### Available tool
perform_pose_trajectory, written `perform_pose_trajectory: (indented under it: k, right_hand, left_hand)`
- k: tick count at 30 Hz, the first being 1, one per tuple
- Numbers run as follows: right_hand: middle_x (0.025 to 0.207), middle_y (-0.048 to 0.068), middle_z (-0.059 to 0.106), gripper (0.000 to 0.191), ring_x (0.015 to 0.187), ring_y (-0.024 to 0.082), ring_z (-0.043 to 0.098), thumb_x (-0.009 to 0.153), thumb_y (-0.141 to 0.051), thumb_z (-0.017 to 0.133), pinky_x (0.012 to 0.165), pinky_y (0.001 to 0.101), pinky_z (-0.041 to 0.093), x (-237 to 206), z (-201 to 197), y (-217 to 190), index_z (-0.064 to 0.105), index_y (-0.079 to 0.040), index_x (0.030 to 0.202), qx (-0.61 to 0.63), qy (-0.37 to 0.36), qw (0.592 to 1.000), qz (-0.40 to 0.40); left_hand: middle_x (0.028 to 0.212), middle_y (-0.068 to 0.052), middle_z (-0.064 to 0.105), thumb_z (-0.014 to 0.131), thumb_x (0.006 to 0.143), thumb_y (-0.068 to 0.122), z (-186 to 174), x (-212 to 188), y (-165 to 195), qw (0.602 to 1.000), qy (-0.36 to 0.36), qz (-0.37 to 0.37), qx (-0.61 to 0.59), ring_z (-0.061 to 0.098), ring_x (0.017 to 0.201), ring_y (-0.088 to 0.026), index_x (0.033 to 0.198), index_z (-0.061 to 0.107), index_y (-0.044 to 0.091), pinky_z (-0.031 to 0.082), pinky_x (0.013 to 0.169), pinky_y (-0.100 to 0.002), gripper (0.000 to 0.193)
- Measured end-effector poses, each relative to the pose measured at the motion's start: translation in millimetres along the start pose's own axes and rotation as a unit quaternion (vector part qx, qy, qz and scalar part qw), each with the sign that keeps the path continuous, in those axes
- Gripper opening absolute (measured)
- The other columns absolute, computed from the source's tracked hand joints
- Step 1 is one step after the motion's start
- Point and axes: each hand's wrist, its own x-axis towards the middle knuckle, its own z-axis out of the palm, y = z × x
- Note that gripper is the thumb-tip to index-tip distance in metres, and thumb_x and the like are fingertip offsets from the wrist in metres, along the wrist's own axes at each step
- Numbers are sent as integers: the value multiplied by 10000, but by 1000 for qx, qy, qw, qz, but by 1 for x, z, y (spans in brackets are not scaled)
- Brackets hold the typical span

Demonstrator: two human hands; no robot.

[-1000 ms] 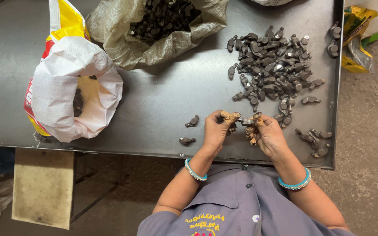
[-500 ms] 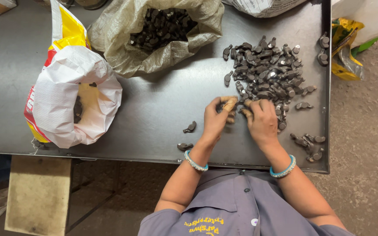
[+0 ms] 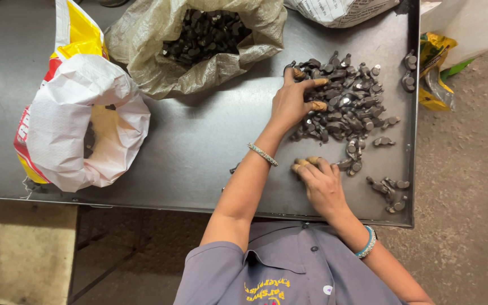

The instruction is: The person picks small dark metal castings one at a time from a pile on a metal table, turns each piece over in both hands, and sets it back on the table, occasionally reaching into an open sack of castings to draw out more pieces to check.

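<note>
Your left hand [image 3: 290,104] lies spread on the parts [image 3: 345,107], gripping none, your right hand [image 3: 322,183] curled, contents unclear; they look heavy, hard: pinch each by its stem.

Parts pile [image 3: 348,104] on table [image 3: 210,147] right; two sacks [image 3: 199,45] left, one holding parts.

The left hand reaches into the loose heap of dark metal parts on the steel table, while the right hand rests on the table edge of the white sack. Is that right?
Not quite. In the head view the right hand rests on the steel table near the front edge, beside a few stray parts, far from the white sack. The left hand does reach into the heap of dark metal parts.
</note>
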Motion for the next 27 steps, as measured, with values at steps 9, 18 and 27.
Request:
perform_pose_trajectory:
  k: [9, 18, 27]
  right_hand:
    - [1123, 101, 741, 190, 1000, 177, 727, 915, 71, 664, 918, 322, 595, -24, 11, 63, 668, -24, 1079, 510, 55, 808, 289]
    - [1141, 119, 709, 252, 1037, 196, 711, 916, 93, 708, 966, 350, 593, -48, 21, 95, 616, -11, 1128, 752, 132, 555, 330]
    - [1148, 105, 706, 267, 1060, 168, 690, 930, 104, 692, 964, 311, 581, -40, 26, 67, 618, -9, 1159, 730, 142, 591, 312]
  left_hand:
    - [1341, -132, 502, 900, 669, 232, 3, -24, 1, 998, -12, 32, 50, 706, 908, -385, 1100, 768, 297, 566, 809, -497, 455]
    - [1216, -55, 604, 878, 751, 308, -2, -96, 2, 999, -25, 42, -18, 707, 922, -325, 1069, 772, 255, 565, 785, -453, 340]
    - [977, -48, 709, 867, 786, 163, -5, -184, 10, 948, 69, 7, -311, 642, 817, -140, 1110, 749, 50, 511, 679, -258, 362]
